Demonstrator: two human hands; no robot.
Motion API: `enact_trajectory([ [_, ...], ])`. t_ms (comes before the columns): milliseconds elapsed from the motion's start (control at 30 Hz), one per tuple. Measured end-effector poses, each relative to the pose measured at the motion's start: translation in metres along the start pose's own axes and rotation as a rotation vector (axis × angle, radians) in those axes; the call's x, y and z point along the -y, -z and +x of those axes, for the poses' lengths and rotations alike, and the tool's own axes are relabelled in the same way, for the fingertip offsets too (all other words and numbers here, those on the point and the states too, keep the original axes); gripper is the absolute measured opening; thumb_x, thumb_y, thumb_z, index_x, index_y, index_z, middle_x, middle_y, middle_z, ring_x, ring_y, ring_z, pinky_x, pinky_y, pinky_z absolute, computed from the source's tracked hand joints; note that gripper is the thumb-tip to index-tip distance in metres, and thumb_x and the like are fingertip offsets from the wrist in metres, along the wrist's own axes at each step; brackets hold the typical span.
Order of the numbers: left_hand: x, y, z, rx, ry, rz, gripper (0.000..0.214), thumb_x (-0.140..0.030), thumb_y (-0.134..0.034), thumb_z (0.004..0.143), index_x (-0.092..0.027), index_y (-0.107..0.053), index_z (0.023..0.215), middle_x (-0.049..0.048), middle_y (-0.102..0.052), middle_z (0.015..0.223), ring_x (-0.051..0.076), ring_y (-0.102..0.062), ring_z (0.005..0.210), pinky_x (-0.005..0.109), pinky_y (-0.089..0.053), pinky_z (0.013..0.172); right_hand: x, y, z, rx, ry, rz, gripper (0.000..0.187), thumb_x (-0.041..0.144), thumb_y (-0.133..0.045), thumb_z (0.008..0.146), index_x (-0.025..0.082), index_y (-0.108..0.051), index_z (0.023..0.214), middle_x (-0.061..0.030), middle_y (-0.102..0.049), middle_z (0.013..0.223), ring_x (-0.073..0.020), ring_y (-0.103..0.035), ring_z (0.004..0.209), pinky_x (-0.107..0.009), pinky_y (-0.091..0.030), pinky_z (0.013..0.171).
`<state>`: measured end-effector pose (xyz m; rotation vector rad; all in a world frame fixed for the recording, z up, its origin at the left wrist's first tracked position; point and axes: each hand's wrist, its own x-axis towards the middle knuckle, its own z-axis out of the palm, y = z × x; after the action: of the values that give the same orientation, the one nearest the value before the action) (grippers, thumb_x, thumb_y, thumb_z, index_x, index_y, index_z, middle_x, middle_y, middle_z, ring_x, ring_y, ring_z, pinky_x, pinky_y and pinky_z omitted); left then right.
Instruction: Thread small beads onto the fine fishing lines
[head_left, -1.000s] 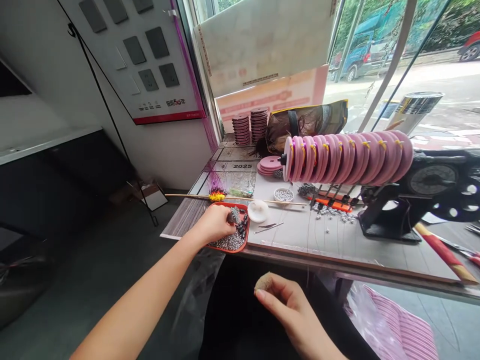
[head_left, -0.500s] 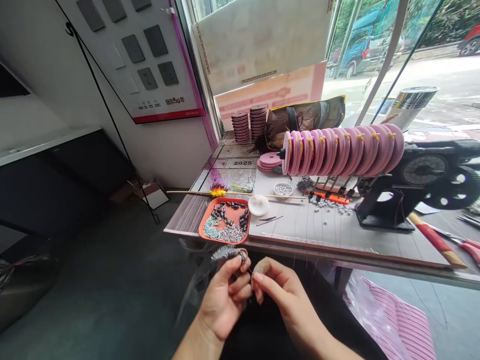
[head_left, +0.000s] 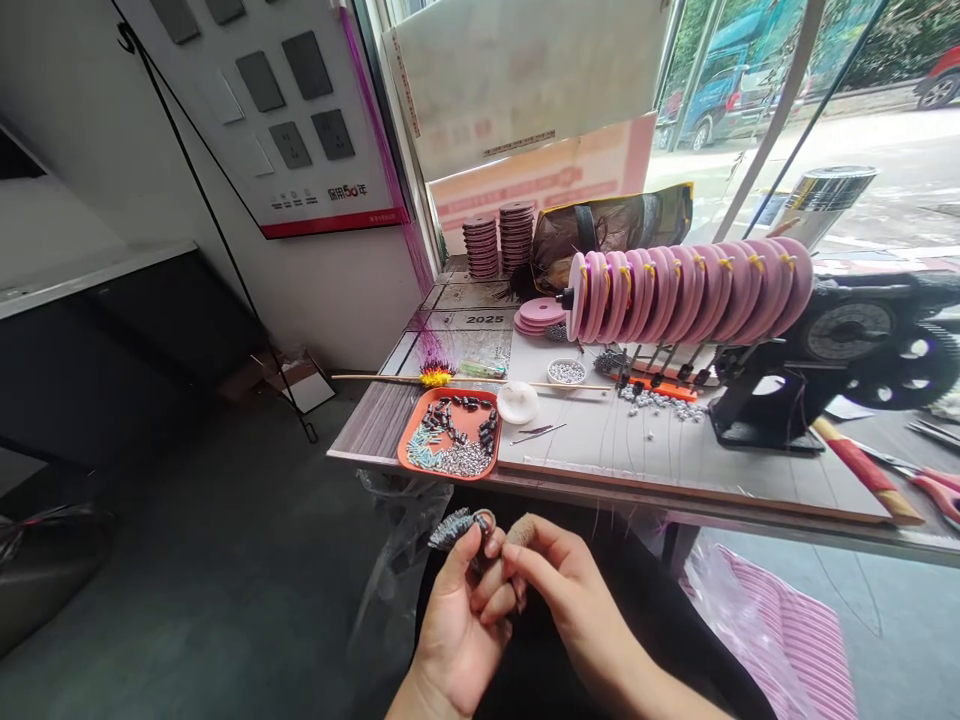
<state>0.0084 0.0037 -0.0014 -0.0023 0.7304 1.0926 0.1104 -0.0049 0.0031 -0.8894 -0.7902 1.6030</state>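
Note:
My left hand (head_left: 461, 600) is closed on a small grey bristly bundle with a dark ring end (head_left: 459, 524), held over my lap below the table edge. My right hand (head_left: 559, 585) meets it fingertip to fingertip, pinched on a small tan lump (head_left: 520, 530). Above them, on the table's front edge, sits an orange tray (head_left: 450, 437) holding dark beads, blue tubes and a heap of tiny silver pieces.
A row of pink spools (head_left: 679, 293) sits on a black winding machine (head_left: 847, 365). Stacks of pink spools (head_left: 499, 243), a small bowl of silver beads (head_left: 566, 372), a white lid (head_left: 517, 402), a thin stick (head_left: 480, 381) and red-handled scissors (head_left: 930, 487) lie on the table. Pink bundles (head_left: 780, 640) hang lower right.
My left hand left the orange tray with the grey bundle and came down to my lap, where it joined my right hand. The hands have since drawn slightly closer together.

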Motion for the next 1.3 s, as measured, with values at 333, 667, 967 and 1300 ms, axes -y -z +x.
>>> enact_trajectory([
  [333, 0.005, -0.001, -0.001, -0.146, -0.132, 0.055, 0.031, -0.016, -0.083, 0.046, -0.012, -0.066, 0.072, -0.0041, -0.06, 0.056, -0.001, -0.041, 0.033, 0.008, -0.031, 0.028, -0.002, -0.002, 0.002, 0.08, -0.031, 0.089, 0.033, 0.043, -0.064, 0.073, 0.017, -0.048, 0.062, 0.0046, -0.049, 0.049, -0.0084, -0.045, 0.041, -0.022, -0.04, 0.047],
  [667, 0.016, 0.009, -0.002, -0.16, -0.315, 0.244, 0.034, -0.019, -0.084, 0.047, -0.018, -0.07, 0.078, 0.0009, -0.071, 0.076, 0.012, -0.065, 0.069, 0.018, -0.053, 0.06, -0.014, 0.005, 0.001, -0.001, -0.023, 0.361, 0.033, 0.034, -0.072, 0.07, 0.021, -0.053, 0.093, 0.0073, -0.046, 0.061, -0.0063, -0.043, 0.056, -0.017, -0.036, 0.058],
  [967, 0.02, 0.012, 0.002, -0.066, -0.394, 0.401, 0.024, -0.024, -0.08, 0.056, -0.019, -0.071, 0.078, 0.0004, -0.07, 0.075, 0.012, -0.062, 0.072, 0.019, -0.05, 0.064, -0.014, 0.004, 0.002, -0.082, 0.018, 0.266, 0.027, 0.038, -0.071, 0.071, 0.023, -0.055, 0.088, 0.0035, -0.052, 0.077, -0.0108, -0.05, 0.072, -0.02, -0.041, 0.066],
  [1300, 0.004, 0.015, 0.001, -0.105, -0.613, 0.719, 0.018, -0.03, -0.074, 0.063, -0.018, -0.067, 0.075, -0.0023, -0.059, 0.065, 0.008, -0.044, 0.052, 0.019, -0.039, 0.048, -0.018, 0.013, 0.001, -0.073, 0.02, 0.172, 0.03, 0.035, -0.07, 0.073, 0.022, -0.052, 0.093, 0.0051, -0.048, 0.07, -0.0075, -0.043, 0.064, -0.016, -0.034, 0.056],
])
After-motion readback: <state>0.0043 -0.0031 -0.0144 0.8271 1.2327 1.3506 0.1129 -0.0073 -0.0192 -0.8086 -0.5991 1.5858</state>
